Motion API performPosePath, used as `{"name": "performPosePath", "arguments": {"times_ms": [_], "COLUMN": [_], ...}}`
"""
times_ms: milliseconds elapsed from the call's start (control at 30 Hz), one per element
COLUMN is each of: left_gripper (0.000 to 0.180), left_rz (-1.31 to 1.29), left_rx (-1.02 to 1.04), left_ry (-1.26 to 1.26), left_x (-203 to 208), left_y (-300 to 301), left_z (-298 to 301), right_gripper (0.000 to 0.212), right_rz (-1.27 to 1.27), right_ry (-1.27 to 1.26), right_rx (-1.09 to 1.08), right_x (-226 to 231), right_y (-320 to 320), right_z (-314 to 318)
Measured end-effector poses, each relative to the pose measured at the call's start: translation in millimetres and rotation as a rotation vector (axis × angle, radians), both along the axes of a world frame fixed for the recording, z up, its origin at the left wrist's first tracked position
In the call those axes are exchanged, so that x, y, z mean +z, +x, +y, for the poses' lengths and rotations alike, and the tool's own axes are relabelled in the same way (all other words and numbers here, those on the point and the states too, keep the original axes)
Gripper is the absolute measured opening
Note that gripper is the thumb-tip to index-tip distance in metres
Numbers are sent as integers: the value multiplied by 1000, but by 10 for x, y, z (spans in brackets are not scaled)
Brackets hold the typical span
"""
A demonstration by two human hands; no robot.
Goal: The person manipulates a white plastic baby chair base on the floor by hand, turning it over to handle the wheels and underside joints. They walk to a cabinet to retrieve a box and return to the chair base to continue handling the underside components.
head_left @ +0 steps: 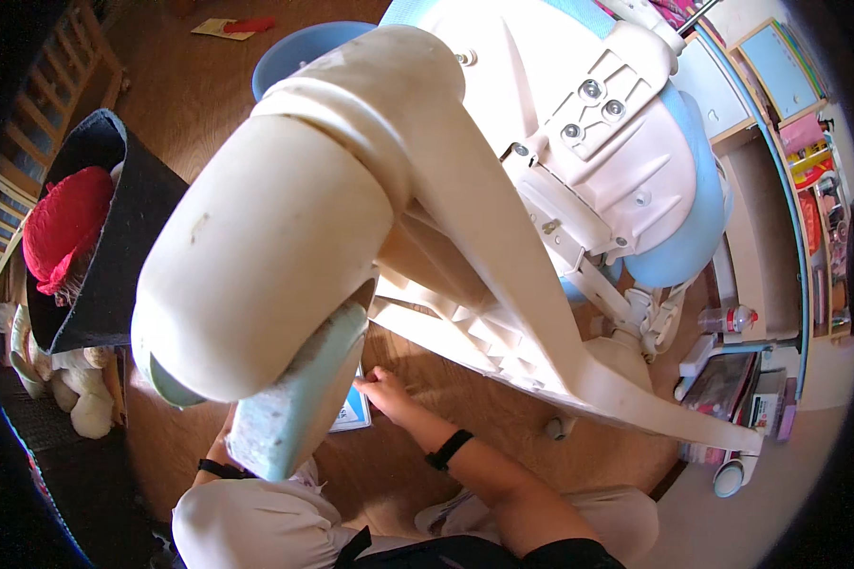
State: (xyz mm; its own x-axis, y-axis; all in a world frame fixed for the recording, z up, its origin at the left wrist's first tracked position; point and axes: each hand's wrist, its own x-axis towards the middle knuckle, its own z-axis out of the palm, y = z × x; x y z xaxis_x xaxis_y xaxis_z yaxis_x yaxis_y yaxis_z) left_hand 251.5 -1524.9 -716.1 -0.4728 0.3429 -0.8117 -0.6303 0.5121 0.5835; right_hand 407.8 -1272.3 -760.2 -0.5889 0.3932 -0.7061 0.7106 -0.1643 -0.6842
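A white swivel chair (503,237) with a blue seat edge lies tipped over in front of me, its underside and metal bolts facing up. One of its casters (256,256), with a pale green, dusty wheel (304,403), looms close and covers much of the middle. Under it, my right hand (384,391) has its fingers closed at the edge of a blue-and-white booklet (353,412). Most of that booklet is hidden behind the wheel. My left forearm with a black wristband (220,469) comes in beside the wheel, which hides the left hand.
At the left stands a black bin (147,218) holding red cloth (66,228), near a wooden railing (52,85) and plush toys (90,403). A blue basin (304,52) sits behind the caster. Shelving (773,218) and a plastic bottle (729,320) line the right side.
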Motion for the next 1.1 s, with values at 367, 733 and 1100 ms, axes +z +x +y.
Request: {"name": "performPosePath", "arguments": {"times_ms": [367, 733, 1100], "left_gripper": [16, 13, 28], "left_rz": [218, 39, 22], "left_rx": [-196, -63, 68], "left_ry": [23, -60, 121], "left_x": [-471, -45, -194], "left_y": [-67, -100, -38], "left_z": [-313, -39, -126], "right_gripper": [45, 47, 47], "right_rz": [-25, 113, 91], "right_ry": [150, 195, 75], "right_rx": [77, 115, 35], "right_x": [157, -244, -418], "right_y": [-56, 53, 43], "right_z": [-27, -43, -72]}}
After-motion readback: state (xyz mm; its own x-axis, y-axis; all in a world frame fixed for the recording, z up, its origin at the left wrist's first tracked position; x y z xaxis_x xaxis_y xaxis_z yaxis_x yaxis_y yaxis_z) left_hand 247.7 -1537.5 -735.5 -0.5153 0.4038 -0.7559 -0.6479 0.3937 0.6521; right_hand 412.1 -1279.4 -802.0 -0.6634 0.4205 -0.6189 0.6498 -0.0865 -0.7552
